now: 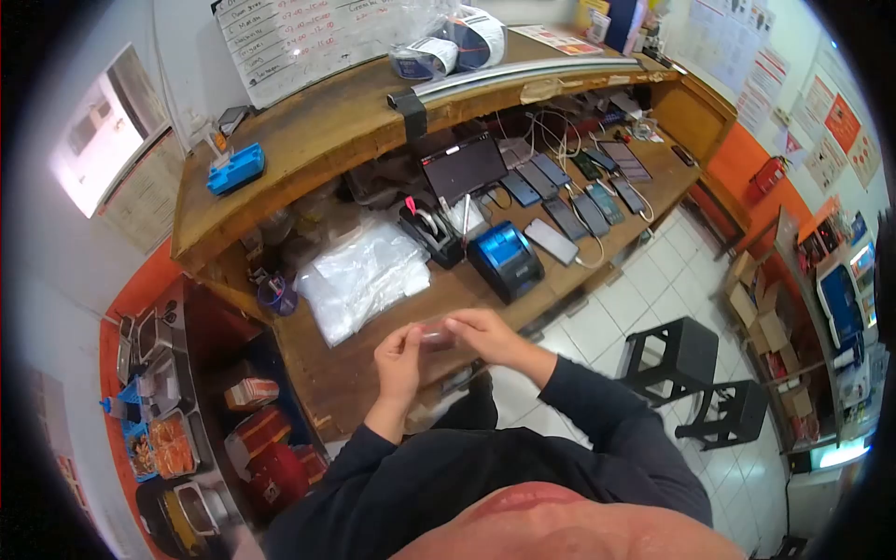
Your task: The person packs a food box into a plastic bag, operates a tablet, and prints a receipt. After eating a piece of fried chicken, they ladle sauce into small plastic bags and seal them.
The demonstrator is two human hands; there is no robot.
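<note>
Between my two hands, over the front edge of the wooden desk (336, 373), is a small clear reddish item (436, 337), too small to name. My left hand (399, 359) pinches its left end, and my right hand (483, 334) pinches its right end with thumb and fingers. Just beyond my hands lies a stack of clear plastic bags (364, 275). A blue and black printer (505, 261) stands to the right of the bags, with a black tape dispenser or holder (431, 235) between them.
Several phones (569, 219) with white cables cover the desk's right part, near a dark tablet screen (463, 166). A raised shelf (317, 112) runs behind. Two black stools (674, 357) stand on the tiled floor at right. Food trays (175, 443) are at left.
</note>
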